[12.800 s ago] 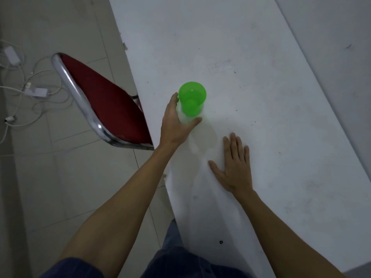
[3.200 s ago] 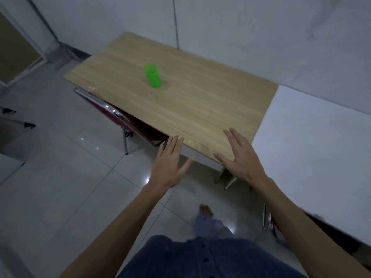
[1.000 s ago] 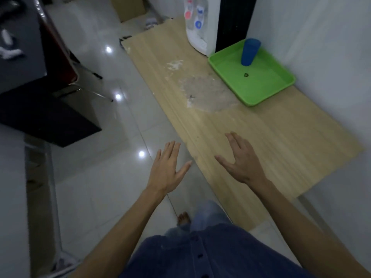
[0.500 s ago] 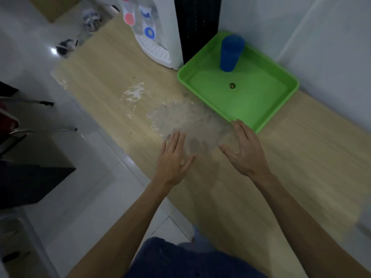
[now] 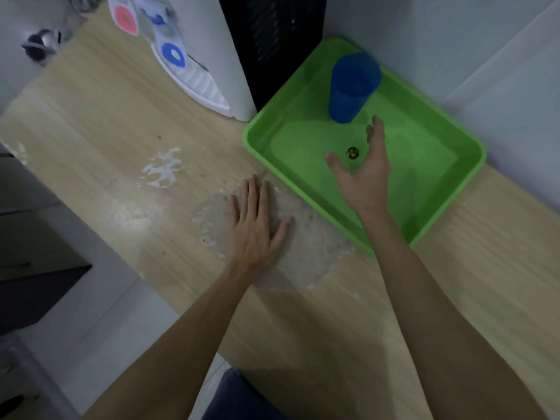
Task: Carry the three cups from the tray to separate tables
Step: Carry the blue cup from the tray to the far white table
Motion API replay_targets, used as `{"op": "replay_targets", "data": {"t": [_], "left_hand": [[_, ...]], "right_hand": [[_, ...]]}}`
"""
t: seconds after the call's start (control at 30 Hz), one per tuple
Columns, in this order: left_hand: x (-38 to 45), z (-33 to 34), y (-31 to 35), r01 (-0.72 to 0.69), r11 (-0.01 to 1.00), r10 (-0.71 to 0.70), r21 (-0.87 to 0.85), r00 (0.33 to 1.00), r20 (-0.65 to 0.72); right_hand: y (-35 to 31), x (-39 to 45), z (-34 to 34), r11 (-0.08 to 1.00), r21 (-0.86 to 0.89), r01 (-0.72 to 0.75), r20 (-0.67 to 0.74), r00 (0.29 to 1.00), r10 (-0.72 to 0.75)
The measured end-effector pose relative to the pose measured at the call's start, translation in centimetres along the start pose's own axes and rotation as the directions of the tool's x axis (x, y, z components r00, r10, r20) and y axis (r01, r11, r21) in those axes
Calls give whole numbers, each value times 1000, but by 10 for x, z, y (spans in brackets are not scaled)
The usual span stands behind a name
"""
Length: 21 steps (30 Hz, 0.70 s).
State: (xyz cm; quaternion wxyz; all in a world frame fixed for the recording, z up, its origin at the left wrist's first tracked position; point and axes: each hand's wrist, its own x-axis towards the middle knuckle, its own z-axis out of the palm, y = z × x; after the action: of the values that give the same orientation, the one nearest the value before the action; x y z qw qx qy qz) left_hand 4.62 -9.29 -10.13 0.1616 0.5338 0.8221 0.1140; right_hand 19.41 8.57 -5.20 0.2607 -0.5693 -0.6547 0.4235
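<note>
A blue cup (image 5: 351,86) stands upright at the far side of a green tray (image 5: 430,225) on a wooden table (image 5: 106,122). My right hand (image 5: 363,174) hovers over the tray, fingers apart and empty, its fingertips just short of the cup's base. My left hand (image 5: 257,225) lies flat and open on the table, on a worn pale patch left of the tray. No other cup is in view.
A white water dispenser (image 5: 194,47) with a red and a blue tap and a black back stands behind the tray's left corner. White walls (image 5: 500,71) close the right side. A small round drain (image 5: 352,153) sits mid-tray. Tiled floor (image 5: 75,344) lies left.
I have come closer to the tray. My right hand moved from the table's surface over the tray rim toward the blue cup; my left hand settled flat on the worn patch.
</note>
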Motion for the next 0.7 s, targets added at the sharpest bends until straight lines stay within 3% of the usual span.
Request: {"op": "replay_targets", "data": {"t": [0.2, 0.47, 0.7], "left_hand": [[2, -2, 1, 1, 999, -2, 42, 1000, 16], [3, -3, 0, 3, 999, -5, 54, 999, 34], [2, -2, 0, -13, 998, 12, 58, 1000, 28]], "right_hand": [[-6, 47, 21, 978, 203, 36, -118, 993, -12], [-14, 81, 33, 958, 270, 99, -263, 964, -26], [-20, 63, 28, 949, 308, 73, -234, 972, 2]]}}
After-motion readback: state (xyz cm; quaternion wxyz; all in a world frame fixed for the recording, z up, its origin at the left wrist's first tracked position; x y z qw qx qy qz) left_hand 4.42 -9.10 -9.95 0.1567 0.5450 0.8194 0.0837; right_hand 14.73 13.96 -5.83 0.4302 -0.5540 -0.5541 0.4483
